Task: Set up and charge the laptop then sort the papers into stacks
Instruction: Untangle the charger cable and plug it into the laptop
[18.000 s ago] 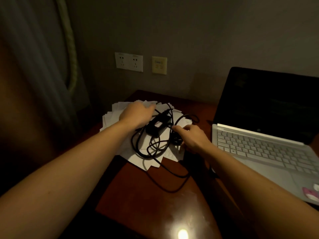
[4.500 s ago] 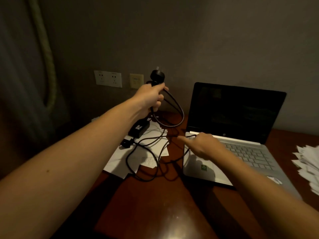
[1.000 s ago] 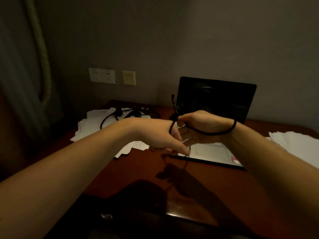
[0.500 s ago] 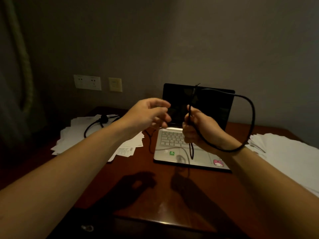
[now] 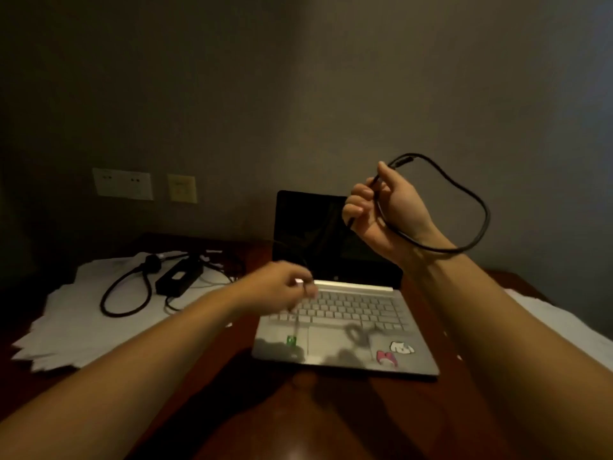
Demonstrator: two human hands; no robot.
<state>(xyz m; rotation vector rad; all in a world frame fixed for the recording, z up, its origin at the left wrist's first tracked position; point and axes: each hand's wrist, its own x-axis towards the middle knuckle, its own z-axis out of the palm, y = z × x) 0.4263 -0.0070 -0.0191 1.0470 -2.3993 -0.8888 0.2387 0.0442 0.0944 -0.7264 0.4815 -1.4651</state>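
Note:
A silver laptop (image 5: 351, 343) stands open on the wooden table (image 5: 298, 413), its screen dark. My right hand (image 5: 384, 210) is raised in front of the screen and shut on the black charger cable (image 5: 479, 207), which loops out to the right and back under my wrist. My left hand (image 5: 282, 287) is lower, blurred, over the keyboard's left end, with its fingers pinched on a thin stretch of the same cable. The charger brick (image 5: 179, 277) and its wall plug (image 5: 153, 260) lie on a spread of white papers (image 5: 73, 327) at the left.
A second pile of white papers (image 5: 570, 330) lies to the right of the laptop. On the wall behind the left papers are a white double socket (image 5: 122, 183) and a beige plate (image 5: 181, 188). A light reflects off the table's front edge.
My right hand has risen higher with the cable loop. My left hand has dropped from chest height to the keyboard's left end and closed on the thin cable. The view has moved closer to the laptop.

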